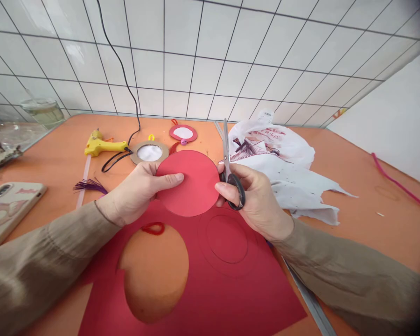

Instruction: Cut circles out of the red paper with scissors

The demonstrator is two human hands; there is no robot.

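Note:
A red paper circle (196, 186) is pinched in my left hand (136, 189), the thumb lying flat across its face. My right hand (255, 198) is wrapped around scissors (226, 154) with black handles, their blades pointing up and slightly apart. Its fingertips sit at the circle's right edge. Below both hands lies a red paper sheet (231, 289) with a large round hole cut through it. Two pencilled rings, one inside the other, show on the sheet to the right of the hole. A small red loop (154, 228) rests at the hole's top edge.
Behind my hands lie a yellow glue gun (103, 144) with a black cord, a cardboard ring (150, 152) and a red round ornament (183, 133). A white plastic bag (276, 154) is at right; a phone (12, 207) and purple tassel (91, 185) are at left.

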